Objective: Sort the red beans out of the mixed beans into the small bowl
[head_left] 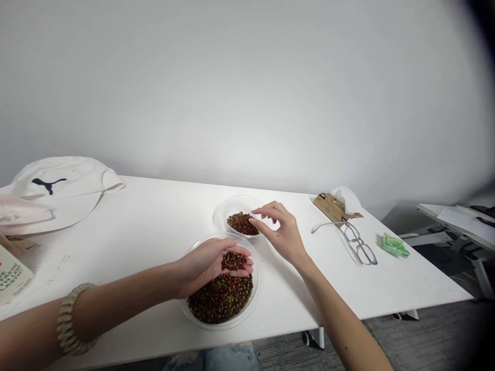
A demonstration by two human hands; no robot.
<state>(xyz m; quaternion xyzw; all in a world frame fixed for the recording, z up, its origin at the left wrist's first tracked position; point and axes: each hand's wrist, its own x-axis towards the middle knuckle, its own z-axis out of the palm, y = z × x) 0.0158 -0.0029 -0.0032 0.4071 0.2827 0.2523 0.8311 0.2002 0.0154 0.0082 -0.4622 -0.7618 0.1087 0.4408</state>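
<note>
My left hand (211, 265) is palm up over a large clear round bowl (185, 309), fingers slightly curled. In its palm rests a small pile of mixed red and green beans (233, 261). Many more beans (220, 299) fill the bowl below. My right hand (280, 229) hovers by the right rim of a smaller clear bowl (228, 203), which stands behind the large one. Its thumb and index finger are held a little apart, and nothing shows between them. Red and green beans (242, 223) also lie in that smaller bowl.
To the left are a white cap (73, 178) and a carton with green print (13, 275). On the right lie a brown tissue pack (334, 206), eyeglasses (359, 245) and a green plastic packet (394, 245). The white table (147, 206) meets a wall behind.
</note>
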